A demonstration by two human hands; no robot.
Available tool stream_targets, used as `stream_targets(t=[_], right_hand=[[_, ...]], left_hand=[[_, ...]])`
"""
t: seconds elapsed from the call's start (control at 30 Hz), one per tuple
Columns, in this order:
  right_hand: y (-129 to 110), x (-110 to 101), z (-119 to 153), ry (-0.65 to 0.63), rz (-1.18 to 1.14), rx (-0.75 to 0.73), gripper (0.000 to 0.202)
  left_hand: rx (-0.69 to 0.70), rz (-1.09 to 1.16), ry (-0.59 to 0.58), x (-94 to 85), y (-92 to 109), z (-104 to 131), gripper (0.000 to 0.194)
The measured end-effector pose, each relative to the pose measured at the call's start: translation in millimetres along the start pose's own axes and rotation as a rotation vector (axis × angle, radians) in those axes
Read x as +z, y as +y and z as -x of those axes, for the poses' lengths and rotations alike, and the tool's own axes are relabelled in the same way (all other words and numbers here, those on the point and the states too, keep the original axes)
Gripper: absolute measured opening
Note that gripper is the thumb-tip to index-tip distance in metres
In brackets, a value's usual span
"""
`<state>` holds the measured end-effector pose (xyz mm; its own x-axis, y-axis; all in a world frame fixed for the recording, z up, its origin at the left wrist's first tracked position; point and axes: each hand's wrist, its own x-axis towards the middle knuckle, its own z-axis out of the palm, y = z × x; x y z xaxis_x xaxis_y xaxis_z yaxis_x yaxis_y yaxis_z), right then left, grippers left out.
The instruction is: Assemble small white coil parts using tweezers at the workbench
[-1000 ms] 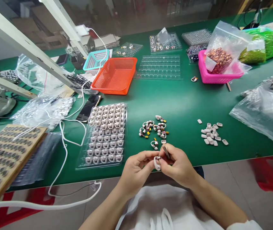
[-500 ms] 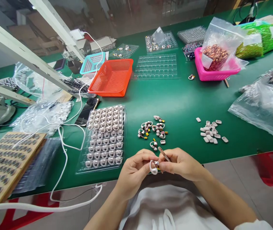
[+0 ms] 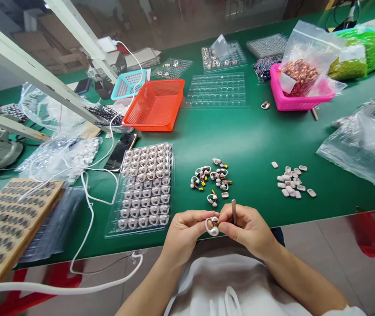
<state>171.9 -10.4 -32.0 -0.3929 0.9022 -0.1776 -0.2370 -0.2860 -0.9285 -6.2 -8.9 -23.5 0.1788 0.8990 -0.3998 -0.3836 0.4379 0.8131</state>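
Observation:
My left hand [image 3: 187, 228] pinches a white clip-on earphone [image 3: 212, 227], a curved band with a rounded end, above the table's front edge. My right hand [image 3: 246, 226] is closed around tweezers [image 3: 233, 211] that stand nearly upright, and its fingertips meet the earphone's right side. What those fingertips touch there is too small to make out. Just beyond my hands lies a loose group of similar earphone parts [image 3: 220, 174] with yellow tabs. Small pale caps [image 3: 291, 181] are scattered to the right.
A clear tray [image 3: 144, 188] full of round silvery parts lies left. Farther back are an orange basket [image 3: 157, 105], an empty-celled clear tray [image 3: 218, 90] and a pink basket [image 3: 301, 101] holding a bag. A white cable [image 3: 88, 206] winds across the left, near a wooden board [image 3: 19, 215].
The tweezers have swung from a leftward slant to nearly upright in my right hand. My right fingers have shifted slightly right; the left hand still holds the earphone. The view has shifted slightly.

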Motion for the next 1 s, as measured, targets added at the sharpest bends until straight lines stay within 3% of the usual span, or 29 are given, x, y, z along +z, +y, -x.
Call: stream_targets(t=[0.7,1.0], right_hand=[[3.5,4.7,-2.5,0.046,-0.105,-0.043,0.026],[20.8,18.1,1.3,0.059,-0.245,-0.035,0.031]], left_hand=[[0.066,0.006,-0.020,-0.2,-6.2,2.6,0.014],[0.125,-0.054,-0.014,2.1,-5.5,7.6,0.012]])
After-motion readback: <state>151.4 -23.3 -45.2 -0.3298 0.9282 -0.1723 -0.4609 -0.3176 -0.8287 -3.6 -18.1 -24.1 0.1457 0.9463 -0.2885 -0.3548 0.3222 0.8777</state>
